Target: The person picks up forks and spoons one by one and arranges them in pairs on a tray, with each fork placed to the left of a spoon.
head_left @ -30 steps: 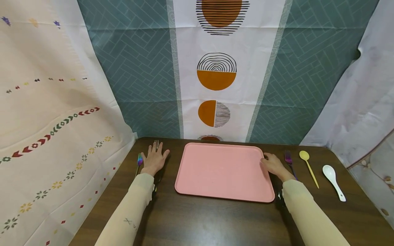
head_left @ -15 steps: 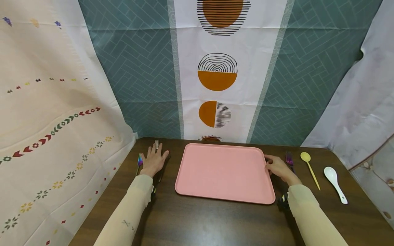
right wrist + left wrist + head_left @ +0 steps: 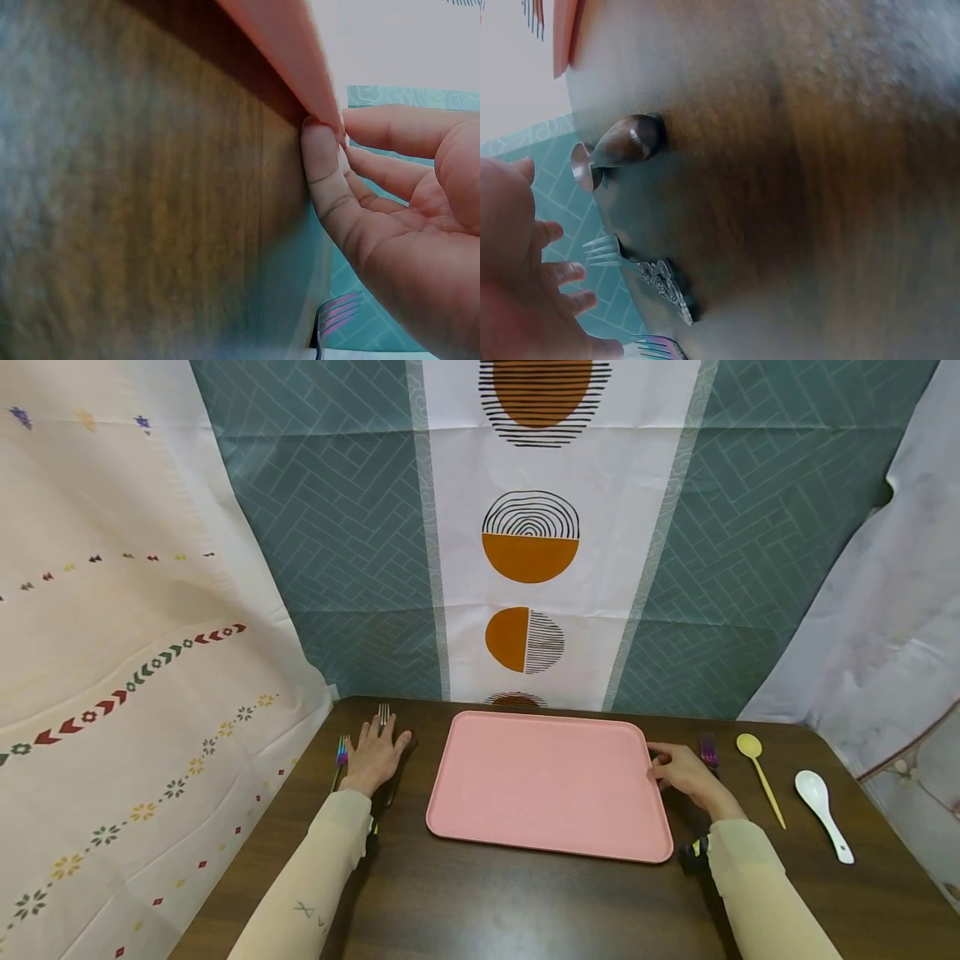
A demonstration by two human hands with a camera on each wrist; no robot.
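A pink rectangular tray point(image 3: 551, 785) lies on the dark wooden table. At its right rim is my right hand point(image 3: 686, 772); in the right wrist view the thumb point(image 3: 321, 154) and index finger pinch the tray's edge. My left hand point(image 3: 372, 756) is spread, palm down, over the cutlery at the table's left, holding nothing. Around it lie a silver fork point(image 3: 384, 713) with an ornate handle, a rainbow-coloured fork point(image 3: 342, 753) and a dark spoon point(image 3: 626, 141), all partly covered by the hand in the head view.
Right of my right hand lie a purple fork point(image 3: 708, 750), a yellow spoon point(image 3: 750, 747) and a white soup spoon point(image 3: 813, 793). Patterned cloths hang behind the table point(image 3: 480, 902) and along both sides.
My right hand has slid a little to the right, from overlapping the tray's rim to its outer edge, now partly covering the purple fork. The left hand stays put.
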